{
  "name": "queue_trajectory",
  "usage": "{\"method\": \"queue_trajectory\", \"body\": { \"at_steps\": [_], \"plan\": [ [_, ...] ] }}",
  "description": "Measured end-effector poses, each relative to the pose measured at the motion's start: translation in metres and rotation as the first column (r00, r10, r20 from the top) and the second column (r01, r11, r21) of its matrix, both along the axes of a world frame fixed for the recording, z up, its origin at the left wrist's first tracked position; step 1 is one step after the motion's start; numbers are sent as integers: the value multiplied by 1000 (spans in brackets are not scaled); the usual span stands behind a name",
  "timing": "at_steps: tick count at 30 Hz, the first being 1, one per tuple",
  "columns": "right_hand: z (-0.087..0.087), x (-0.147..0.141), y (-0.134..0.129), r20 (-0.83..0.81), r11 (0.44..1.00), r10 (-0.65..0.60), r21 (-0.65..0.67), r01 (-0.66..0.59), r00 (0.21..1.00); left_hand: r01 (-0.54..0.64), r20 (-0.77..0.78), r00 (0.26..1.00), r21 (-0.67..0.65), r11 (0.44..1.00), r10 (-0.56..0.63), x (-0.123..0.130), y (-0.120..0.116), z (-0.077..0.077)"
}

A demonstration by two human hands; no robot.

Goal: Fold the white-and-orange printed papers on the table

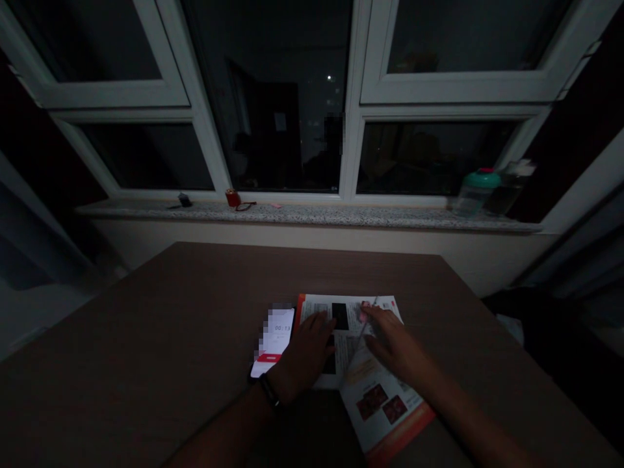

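Note open white paper booklet with orange-red borders [348,348] right of centre on brown wood-grain surface [209,312], well short of far edge. Steady with left hand [308,351], spread palm-down, grasping nothing; guide blurred, partly raised leaf [366,331] gently with right hand [392,341], pinch unconfirmable. Judge long axis roughly near-to-far, right page's border slanting near-right.

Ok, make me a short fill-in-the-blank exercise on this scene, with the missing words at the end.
1. A dark wristband circles the ____ wrist.
2. The book lies ____, its printed pages showing between the left hand and the right hand.
3. The phone with the lit screen lies to the ____ of the book.
4. The teal-lidded bottle stands near the ____ end of the windowsill.

Missing words: left; open; left; right.
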State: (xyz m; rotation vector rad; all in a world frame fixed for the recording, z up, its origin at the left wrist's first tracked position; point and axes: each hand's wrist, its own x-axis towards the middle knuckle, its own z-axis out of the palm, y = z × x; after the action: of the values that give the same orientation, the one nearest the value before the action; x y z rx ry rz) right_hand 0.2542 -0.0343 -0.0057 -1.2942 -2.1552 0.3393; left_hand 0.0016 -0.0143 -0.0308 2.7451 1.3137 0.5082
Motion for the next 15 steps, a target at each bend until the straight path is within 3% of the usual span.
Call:
{"method": "queue_trajectory", "body": {
  "at_steps": [6,15],
  "plan": [
    [-12,-28,14,-30,963,-249,102,251,968,11,-10,1000,16,1000,-11,-1,-1,0],
    [-16,-15,12,72,976,-169,148,158,983,20,-5,1000,45,999,-20,-2,2,-9]
  ]
}}
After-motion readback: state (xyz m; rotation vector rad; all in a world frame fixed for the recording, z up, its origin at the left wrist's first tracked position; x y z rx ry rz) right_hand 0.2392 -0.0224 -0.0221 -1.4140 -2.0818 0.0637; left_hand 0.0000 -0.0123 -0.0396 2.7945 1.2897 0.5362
